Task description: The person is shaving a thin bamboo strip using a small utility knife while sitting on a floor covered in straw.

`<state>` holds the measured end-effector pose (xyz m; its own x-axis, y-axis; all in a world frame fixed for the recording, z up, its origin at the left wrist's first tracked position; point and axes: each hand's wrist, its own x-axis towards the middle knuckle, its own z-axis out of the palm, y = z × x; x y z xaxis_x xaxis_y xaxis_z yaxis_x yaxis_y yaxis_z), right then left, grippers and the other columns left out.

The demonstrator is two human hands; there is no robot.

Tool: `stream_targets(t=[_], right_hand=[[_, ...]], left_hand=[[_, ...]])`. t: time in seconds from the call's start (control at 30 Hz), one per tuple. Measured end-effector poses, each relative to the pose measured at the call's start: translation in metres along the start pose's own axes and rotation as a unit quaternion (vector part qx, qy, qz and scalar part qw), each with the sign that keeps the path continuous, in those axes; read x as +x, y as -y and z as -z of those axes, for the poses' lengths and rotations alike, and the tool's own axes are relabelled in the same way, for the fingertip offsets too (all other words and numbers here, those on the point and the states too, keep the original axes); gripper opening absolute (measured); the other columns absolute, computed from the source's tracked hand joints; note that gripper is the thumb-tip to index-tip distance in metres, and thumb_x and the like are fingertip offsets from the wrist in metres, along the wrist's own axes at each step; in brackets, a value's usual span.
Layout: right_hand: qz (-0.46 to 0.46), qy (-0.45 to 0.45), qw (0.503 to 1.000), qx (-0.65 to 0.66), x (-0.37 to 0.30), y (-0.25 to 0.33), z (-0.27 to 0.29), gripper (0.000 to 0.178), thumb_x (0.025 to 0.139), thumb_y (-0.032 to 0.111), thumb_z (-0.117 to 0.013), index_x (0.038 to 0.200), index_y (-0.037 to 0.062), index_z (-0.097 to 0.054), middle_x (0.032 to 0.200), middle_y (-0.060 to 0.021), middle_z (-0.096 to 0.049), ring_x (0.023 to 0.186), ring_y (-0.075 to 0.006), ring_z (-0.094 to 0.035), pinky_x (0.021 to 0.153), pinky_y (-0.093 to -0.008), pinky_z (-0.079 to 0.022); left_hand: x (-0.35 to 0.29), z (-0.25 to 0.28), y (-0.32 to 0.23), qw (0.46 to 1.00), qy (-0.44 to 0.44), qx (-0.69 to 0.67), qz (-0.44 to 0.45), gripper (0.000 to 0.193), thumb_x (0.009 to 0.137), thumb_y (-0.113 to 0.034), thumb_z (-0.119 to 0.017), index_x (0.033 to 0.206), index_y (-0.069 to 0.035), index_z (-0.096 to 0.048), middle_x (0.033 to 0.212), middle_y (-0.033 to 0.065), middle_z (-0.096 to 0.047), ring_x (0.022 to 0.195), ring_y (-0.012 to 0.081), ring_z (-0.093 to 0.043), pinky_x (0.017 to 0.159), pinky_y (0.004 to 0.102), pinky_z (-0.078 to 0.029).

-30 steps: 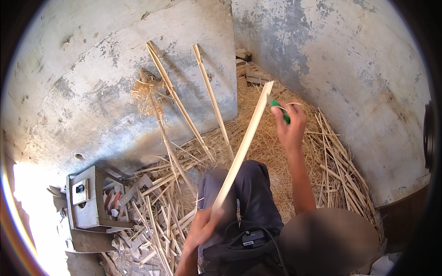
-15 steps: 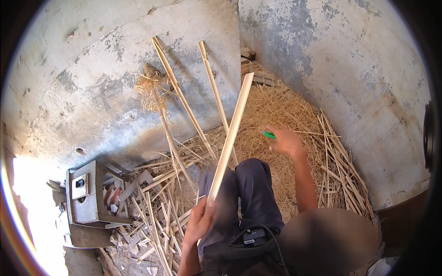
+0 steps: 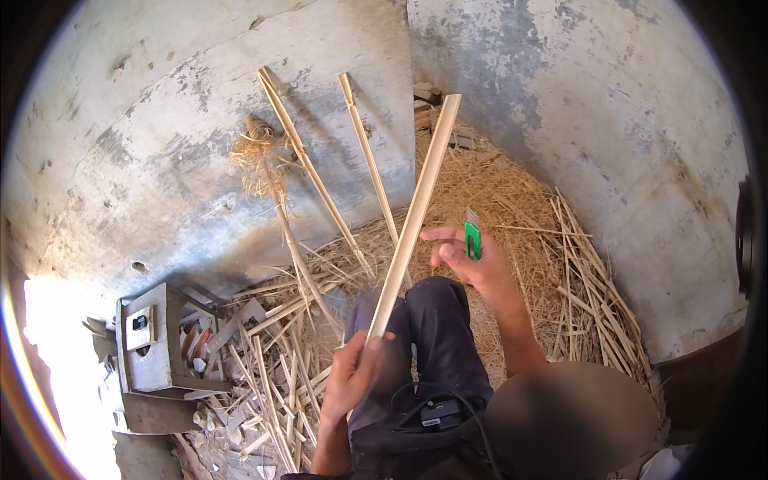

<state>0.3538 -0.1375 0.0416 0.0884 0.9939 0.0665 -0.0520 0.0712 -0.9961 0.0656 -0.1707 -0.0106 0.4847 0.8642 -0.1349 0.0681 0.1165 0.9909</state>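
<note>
My left hand [image 3: 350, 379] is closed round the lower end of a long split bamboo strip [image 3: 412, 220], which slants up and away to the right over my knees. My right hand [image 3: 490, 276] holds a green box cutter [image 3: 473, 241] against the palm, its blade pointing up and away. The index finger of that hand stretches left to the strip's right edge. Whether the fingertip touches it I cannot tell.
Two split bamboo poles [image 3: 308, 160] and a stick with a shaggy fibre top [image 3: 284, 212] lean on the wall. Shavings [image 3: 496, 180] heap ahead, with a bundle of thin strips [image 3: 596, 296] at right. A wooden stool [image 3: 152, 340] lies at left beside scattered offcuts [image 3: 276, 400].
My right hand has come left and nearer to the strip, and the box cutter now points upward. The strip's far end has risen and shifted right, with my left hand still on it.
</note>
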Motion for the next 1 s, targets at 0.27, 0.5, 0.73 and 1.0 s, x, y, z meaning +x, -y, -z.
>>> stream_targets(t=[0.27, 0.5, 0.73, 1.0], right_hand=[[0.013, -0.017, 0.999, 0.048, 0.001, -0.011, -0.024, 0.031, 0.097, 0.018, -0.082, 0.120, -0.0018, -0.074, 0.103, -0.0072, -0.079, 0.093, -0.0113, -0.073, 0.083, -0.0269, -0.057], [0.019, -0.018, 0.998, 0.065, 0.001, -0.020, -0.021, 0.029, 0.098, 0.018, -0.081, 0.117, -0.0020, -0.074, 0.106, -0.0073, -0.078, 0.094, -0.0105, -0.071, 0.083, -0.0256, -0.056], [0.103, -0.010, 0.995, -0.007, -0.008, -0.029, -0.021, 0.031, 0.100, 0.019, -0.077, 0.121, -0.0020, -0.071, 0.116, -0.0062, -0.069, 0.080, -0.0071, -0.060, 0.071, -0.0264, -0.049], [0.357, -0.020, 0.903, -0.236, -0.018, -0.045, -0.024, 0.042, 0.097, 0.034, -0.077, 0.125, 0.0035, -0.070, 0.109, -0.0128, -0.063, 0.077, -0.0234, -0.065, 0.066, -0.0341, -0.052]], left_hand=[[0.005, -0.009, -0.009, 0.999, 0.029, -0.015, 0.021, 0.033, 0.117, -0.026, -0.047, 0.114, 0.000, -0.069, 0.064, -0.0075, -0.044, 0.058, 0.0022, -0.041, 0.054, 0.0238, -0.035], [0.012, -0.003, -0.003, 0.997, 0.059, -0.035, 0.035, 0.045, 0.117, -0.037, -0.046, 0.090, -0.005, -0.062, 0.063, -0.0038, -0.047, 0.057, 0.0059, -0.043, 0.054, 0.0253, -0.035], [0.014, -0.007, -0.008, 0.999, 0.029, -0.013, 0.017, 0.048, 0.117, -0.043, -0.045, 0.087, -0.008, -0.058, 0.070, -0.0039, -0.050, 0.056, 0.0042, -0.044, 0.052, 0.0226, -0.033], [0.018, -0.011, -0.019, 0.999, 0.020, 0.004, -0.031, 0.047, 0.116, -0.044, -0.045, 0.087, -0.010, -0.056, 0.070, -0.0055, -0.047, 0.056, 0.0031, -0.042, 0.051, 0.0226, -0.031]])
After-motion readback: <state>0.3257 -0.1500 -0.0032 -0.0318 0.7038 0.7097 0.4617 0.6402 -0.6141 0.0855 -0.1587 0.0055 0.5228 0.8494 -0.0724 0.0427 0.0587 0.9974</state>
